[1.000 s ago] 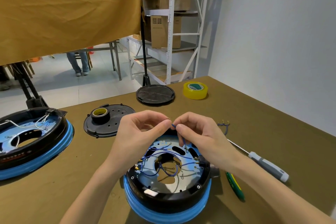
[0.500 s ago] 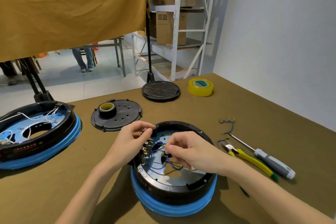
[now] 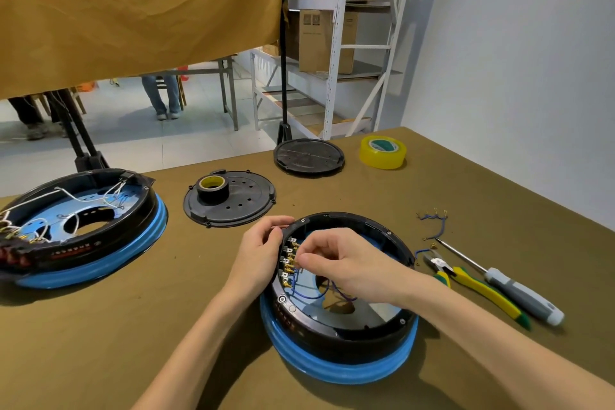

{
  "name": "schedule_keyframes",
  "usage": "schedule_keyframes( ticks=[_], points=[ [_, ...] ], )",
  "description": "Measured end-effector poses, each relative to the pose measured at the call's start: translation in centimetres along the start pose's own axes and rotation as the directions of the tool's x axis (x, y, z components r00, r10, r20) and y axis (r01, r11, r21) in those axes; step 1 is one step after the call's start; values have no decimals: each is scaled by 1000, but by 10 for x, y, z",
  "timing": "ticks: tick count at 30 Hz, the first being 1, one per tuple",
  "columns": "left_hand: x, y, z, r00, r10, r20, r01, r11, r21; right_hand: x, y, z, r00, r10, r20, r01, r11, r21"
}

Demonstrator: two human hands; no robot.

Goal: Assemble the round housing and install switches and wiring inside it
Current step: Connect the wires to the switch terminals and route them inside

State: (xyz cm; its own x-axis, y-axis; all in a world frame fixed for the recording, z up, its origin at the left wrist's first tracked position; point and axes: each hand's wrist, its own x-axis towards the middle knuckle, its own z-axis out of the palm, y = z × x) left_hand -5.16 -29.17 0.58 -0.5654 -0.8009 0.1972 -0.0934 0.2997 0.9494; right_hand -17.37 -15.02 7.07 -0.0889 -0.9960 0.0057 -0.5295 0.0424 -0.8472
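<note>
- Round housing (image 3: 339, 336) on table (image 3: 133, 326), nearer centre than 0.5 s ago.
- L hand (image 3: 263, 253) now grips housing's left wall from outside.
- R hand (image 3: 336, 260) has moved left, pinches blue wire (image 3: 309, 293) at gold terminals (image 3: 289, 263).

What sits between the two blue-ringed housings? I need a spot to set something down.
Head view: bare olive table lies between the near housing and the far one; the black cover with its tape roll sits further back.
</note>
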Motion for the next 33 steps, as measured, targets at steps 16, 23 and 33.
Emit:
schedule_keyframes(
  ticks=[16,23,33],
  points=[
    [-5,5,3,998,-67,-17,67,997,-34,-14,0,19,1000,-14,3,15,966,-257],
    [-15,10,19,991,-91,-101,90,996,-16,-14,6,30,969,44,-243,-155,875,-458],
    [-19,14,22,986,-119,-119,117,993,-24,-14,7,21,952,190,-242,-251,933,-256]
  ],
)
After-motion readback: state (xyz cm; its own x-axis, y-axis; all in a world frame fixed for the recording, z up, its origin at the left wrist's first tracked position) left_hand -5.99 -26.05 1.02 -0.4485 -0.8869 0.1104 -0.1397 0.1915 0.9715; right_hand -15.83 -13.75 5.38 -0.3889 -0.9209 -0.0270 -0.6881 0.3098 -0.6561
